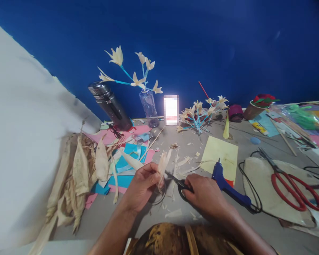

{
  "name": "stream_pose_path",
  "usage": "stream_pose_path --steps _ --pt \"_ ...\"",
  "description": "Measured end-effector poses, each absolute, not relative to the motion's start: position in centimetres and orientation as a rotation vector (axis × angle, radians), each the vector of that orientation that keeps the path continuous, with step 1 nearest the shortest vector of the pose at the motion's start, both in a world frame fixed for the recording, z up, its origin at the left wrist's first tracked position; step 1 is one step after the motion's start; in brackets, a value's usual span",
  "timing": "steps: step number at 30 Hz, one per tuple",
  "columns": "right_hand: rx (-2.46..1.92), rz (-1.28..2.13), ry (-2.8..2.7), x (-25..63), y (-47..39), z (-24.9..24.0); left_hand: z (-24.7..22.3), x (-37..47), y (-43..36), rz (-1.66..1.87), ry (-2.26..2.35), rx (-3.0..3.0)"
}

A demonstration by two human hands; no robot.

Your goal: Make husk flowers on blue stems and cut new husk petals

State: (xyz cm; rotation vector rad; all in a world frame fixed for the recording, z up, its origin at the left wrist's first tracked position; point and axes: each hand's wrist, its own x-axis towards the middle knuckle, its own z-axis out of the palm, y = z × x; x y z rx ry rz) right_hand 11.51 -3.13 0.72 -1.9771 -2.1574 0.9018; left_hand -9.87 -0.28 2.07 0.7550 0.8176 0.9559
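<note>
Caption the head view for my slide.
Left hand pinches pale husk-like strips while the right hand holds black-handled scissors close to them, a blue glue gun lying nearby.

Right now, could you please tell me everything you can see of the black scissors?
The black scissors have slim, dark blades that look metal and black loop handles, seemingly plastic. The right hand grips the handles, partly covering them. Held over the grey table, they point left and forward, their tips at or just beside the pale husk in the left hand. Whether the blades are open is unclear.
</note>
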Motion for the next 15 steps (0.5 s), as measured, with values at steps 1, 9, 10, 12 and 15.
stream_pose_path --steps 1,9,10,12,15 --pt "-1.916 0.998 -2.032 11.9 -3.2 0.3 2.1 -9.9 -0.3 0.97 0.818 0.755" --pt "-1.031 1.925 -1.046 12.1 -4.5 -1.9 2.4 -8.1 -0.9 1.044 0.879 0.706" --pt "-0.983 1.92 -1.06 11.8 -4.6 -1.7 2.5 -7.8 -0.9 1.047 0.885 0.705" --pt "-0.968 1.883 -1.125 11.1 -4.6 -1.0 2.7 -7.2 -1.0 1.057 0.895 0.712" --pt "-1.02 1.805 -1.205 10.2 -4.3 0.1 2.7 -6.8 -1.2 1.064 0.91 0.726"
